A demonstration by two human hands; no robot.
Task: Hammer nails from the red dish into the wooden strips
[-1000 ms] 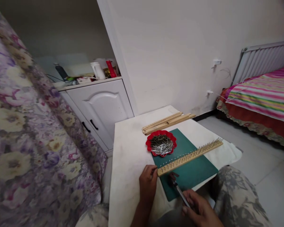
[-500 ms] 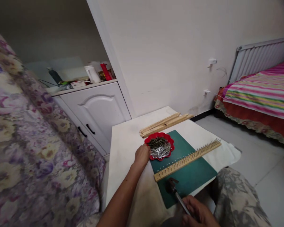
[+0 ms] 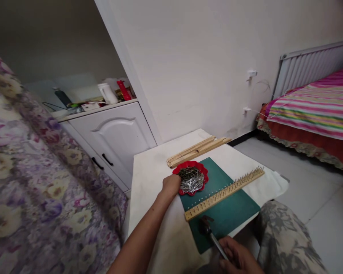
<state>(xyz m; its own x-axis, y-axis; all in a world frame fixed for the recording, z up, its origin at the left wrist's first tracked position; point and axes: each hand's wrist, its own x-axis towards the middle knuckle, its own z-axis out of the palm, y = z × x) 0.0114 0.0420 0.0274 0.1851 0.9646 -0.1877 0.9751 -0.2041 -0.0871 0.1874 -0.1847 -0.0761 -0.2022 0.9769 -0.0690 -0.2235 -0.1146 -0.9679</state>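
Observation:
My left hand (image 3: pixel 171 185) is at the left rim of a red scalloped bowl (image 3: pixel 198 164), fingers curled and partly hidden. Whether they pinch the rim or a nail cannot be made out. Silver and darker nails (image 3: pixel 192 180) fill the bowl. Low at the front, my right hand (image 3: pixel 236 255) is closed round the handle of a claw hammer (image 3: pixel 217 243), its head over the green mat (image 3: pixel 227 217). Across that mat lies a wooden strip (image 3: pixel 204 205) with a row of nails standing in it, some leaning. Small pale marks or bits run along the strip's far side.
More wooden strips (image 3: pixel 198 152) lie behind the bowl on the white-covered table (image 3: pixel 148 167). To the left are a floral curtain (image 3: pixel 60 182) and a white cabinet (image 3: pixel 117 133). My camouflage-clad knee (image 3: pixel 286 232) is at the table's right front, and a bed (image 3: pixel 317 118) stands beyond.
The view has shifted slightly. My left hand stays at the bowl's left rim, and my right hand still holds the hammer low over the mat.

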